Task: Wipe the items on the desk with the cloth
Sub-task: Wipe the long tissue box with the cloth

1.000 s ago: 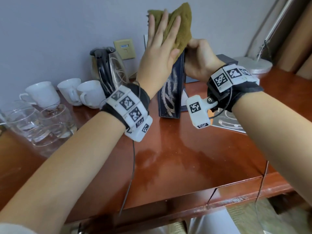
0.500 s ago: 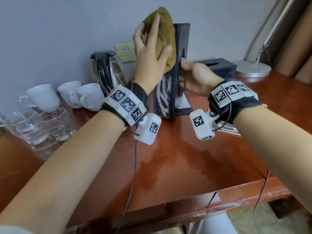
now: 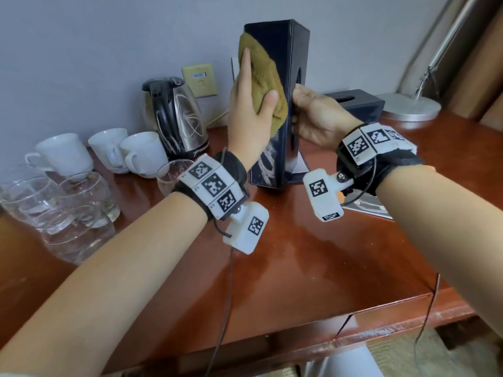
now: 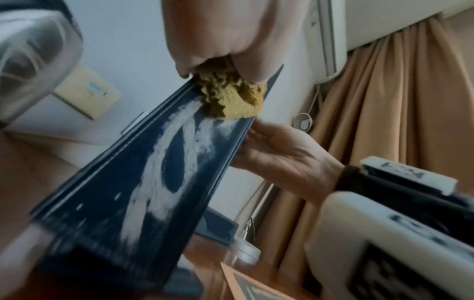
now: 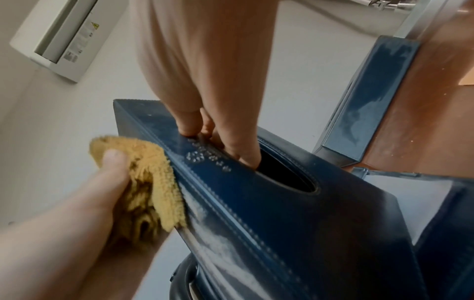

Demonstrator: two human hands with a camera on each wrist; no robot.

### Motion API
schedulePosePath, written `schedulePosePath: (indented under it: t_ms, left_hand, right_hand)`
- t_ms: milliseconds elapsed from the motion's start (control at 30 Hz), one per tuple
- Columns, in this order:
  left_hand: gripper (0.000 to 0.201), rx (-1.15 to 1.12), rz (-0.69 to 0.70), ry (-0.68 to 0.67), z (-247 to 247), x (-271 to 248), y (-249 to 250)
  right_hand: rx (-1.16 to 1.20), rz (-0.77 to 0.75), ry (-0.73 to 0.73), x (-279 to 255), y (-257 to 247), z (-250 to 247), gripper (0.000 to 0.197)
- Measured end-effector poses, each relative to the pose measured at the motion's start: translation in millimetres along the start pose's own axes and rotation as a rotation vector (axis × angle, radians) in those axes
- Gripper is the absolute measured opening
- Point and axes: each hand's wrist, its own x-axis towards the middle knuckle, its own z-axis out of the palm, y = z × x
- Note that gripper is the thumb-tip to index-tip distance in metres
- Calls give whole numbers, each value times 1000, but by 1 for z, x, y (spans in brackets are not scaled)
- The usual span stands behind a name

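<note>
A dark blue tissue box [image 3: 295, 50] stands on end on the wooden desk [image 3: 313, 268]. My left hand [image 3: 250, 112] grips an olive-yellow cloth [image 3: 265, 74] and presses it flat against the upper half of the box's left face. White smears streak that face [image 4: 164, 162] below the cloth [image 4: 231, 97]. My right hand [image 3: 315, 115] holds the box from the right. In the right wrist view its fingers [image 5: 231, 142] hook into the oval opening [image 5: 287, 174]. The left thumb [image 5: 113, 162] pins the cloth [image 5: 153, 174] at the box's edge.
A steel kettle [image 3: 177, 115], three white cups [image 3: 109, 151] and several glasses [image 3: 54, 208] crowd the desk's left side. A second dark tissue box [image 3: 353, 102] and a lamp base [image 3: 411, 107] stand behind on the right. A printed card [image 3: 364, 208] lies under my right wrist.
My left hand has slid the cloth down from the box's top edge onto its side, so the top now shows. The right hand has shifted lower on the box.
</note>
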Motion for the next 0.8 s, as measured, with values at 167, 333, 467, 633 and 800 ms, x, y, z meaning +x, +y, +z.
schedulePosePath:
  t_ms: [167, 333, 467, 633, 800]
  left_hand:
    - [63, 145, 159, -17, -6, 50, 23]
    - [59, 232, 15, -87, 2, 70, 27]
    - [57, 263, 57, -104, 0, 77, 29]
    - [58, 228, 3, -163, 4, 61, 13]
    - [60, 184, -98, -214, 5, 22, -16]
  right_hand:
    - [-18, -58, 92, 2, 0, 1, 20]
    - [-213, -163, 222, 11, 3, -2, 48]
    - [-176, -159, 135, 10, 4, -6, 42]
    - [-62, -102, 62, 12, -1, -9, 39]
    - [-58, -68, 70, 16, -6, -8, 40]
